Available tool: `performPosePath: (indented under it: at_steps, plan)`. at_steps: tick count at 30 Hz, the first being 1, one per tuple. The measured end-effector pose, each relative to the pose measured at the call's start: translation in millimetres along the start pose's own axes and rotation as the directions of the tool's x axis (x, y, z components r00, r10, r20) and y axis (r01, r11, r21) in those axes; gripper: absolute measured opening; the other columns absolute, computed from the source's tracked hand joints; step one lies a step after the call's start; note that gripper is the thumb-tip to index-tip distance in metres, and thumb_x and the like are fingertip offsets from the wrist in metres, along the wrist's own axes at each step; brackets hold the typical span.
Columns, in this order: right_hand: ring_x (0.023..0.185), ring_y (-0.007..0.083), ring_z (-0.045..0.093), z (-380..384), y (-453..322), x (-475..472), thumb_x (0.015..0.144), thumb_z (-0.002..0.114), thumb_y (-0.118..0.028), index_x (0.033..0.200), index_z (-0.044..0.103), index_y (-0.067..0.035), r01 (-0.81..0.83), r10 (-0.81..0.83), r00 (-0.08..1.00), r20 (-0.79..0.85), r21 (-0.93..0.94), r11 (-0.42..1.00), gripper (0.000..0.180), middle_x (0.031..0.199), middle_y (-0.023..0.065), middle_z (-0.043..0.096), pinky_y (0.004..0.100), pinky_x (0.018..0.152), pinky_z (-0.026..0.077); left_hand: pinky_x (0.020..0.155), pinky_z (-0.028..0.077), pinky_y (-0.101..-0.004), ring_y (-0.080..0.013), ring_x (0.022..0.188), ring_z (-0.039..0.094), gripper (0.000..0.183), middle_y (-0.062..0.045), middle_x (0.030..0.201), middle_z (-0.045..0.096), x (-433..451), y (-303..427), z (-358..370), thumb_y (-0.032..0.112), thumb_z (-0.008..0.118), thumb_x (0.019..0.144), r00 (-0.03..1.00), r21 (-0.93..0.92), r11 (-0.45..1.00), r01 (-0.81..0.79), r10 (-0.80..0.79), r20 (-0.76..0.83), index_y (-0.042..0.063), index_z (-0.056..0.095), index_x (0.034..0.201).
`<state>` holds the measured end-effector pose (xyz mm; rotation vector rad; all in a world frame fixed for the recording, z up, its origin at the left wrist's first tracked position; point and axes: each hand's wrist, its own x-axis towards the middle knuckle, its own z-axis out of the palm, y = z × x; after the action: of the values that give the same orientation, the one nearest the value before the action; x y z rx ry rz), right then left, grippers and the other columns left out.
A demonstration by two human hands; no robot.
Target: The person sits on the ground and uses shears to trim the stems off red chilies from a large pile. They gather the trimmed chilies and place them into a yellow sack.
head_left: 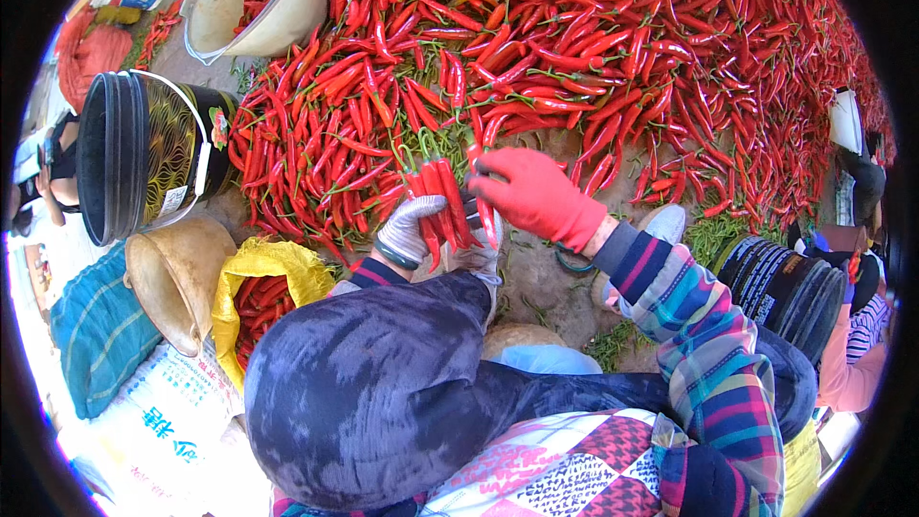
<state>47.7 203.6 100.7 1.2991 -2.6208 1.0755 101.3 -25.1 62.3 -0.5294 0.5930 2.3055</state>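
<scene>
My left hand, in a white knit glove, is closed round a small bunch of red chili peppers whose green stems point away from me. Just right of it, my right hand, in a red glove, has its fingertips on a single red chili pepper that hangs tip down; part of the grip is hidden. Beyond both hands a large heap of red chili peppers spreads over the ground, with loose green stems among them.
At the left are a black patterned bucket, a cream bucket with some peppers, a tan bucket on its side and a yellow woven sack of peppers. Another black bucket stands at the right, near a person in pink sleeves.
</scene>
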Motion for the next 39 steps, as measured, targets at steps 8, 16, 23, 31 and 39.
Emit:
performPosePath:
  at_steps: [8,16,23,31,39]
  plan:
    - [0.108,0.0325,0.061,23,-2,-25,0.083,0.06,-0.013,0.113,0.061,-0.004,0.223,-0.214,0.972,0.093,-0.111,0.968,0.031,0.12,0.015,0.059,0.0437,0.09,0.053,0.108,0.045,-0.0429,-0.0301,0.121,0.058,0.061,-0.014,0.131,0.059,-5,-7,0,0.01,0.065,0.084,0.989,-0.057,0.996,-0.063,0.055,-0.14,0.003,0.045,0.141]
    - [0.102,0.027,0.056,43,56,-16,0.082,0.06,-0.017,0.11,0.065,-0.012,-0.048,0.11,0.987,0.118,-0.434,0.9,0.028,0.112,0.009,0.057,0.0401,0.076,0.047,0.096,0.053,-0.0506,-0.036,0.104,0.066,0.057,-0.02,0.116,0.065,-2,2,-23,0.016,0.068,0.085,0.977,0.104,0.994,0.04,-0.017,-0.213,-0.002,0.048,0.134]
    - [0.103,0.0271,0.057,60,92,10,0.085,0.06,-0.021,0.105,0.069,-0.014,0.084,-0.011,0.987,0.159,-0.458,0.885,0.023,0.11,0.0068,0.06,0.0388,0.076,0.049,0.088,0.057,-0.0495,-0.0344,0.099,0.068,0.055,-0.017,0.111,0.066,-16,1,-41,0.017,0.069,0.084,0.977,0.124,0.99,-0.074,0.097,-0.192,0.001,0.049,0.133]
    - [0.079,0.0304,0.063,-6,39,31,0.094,0.063,-0.023,0.093,0.063,-0.003,-0.369,0.438,0.883,-0.17,0.326,0.87,0.02,0.085,0.0139,0.062,0.0381,0.067,0.05,0.091,0.055,-0.0414,-0.0285,0.101,0.066,0.056,-0.013,0.11,0.066,-6,24,-17,0.017,0.071,0.08,0.97,0.24,0.961,-0.139,0.181,-0.161,0.002,0.052,0.131]
    - [0.08,0.0368,0.061,60,-12,34,0.095,0.059,-0.025,0.099,0.061,-0.003,-0.685,0.728,0.656,0.199,0.563,0.463,0.023,0.085,0.0189,0.061,0.0429,0.071,0.049,0.1,0.049,-0.041,-0.0273,0.112,0.063,0.051,-0.013,0.121,0.064,-18,3,-2,0.013,0.068,0.082,0.997,0.17,0.984,-0.06,0.068,-0.044,0.0,0.053,0.129]
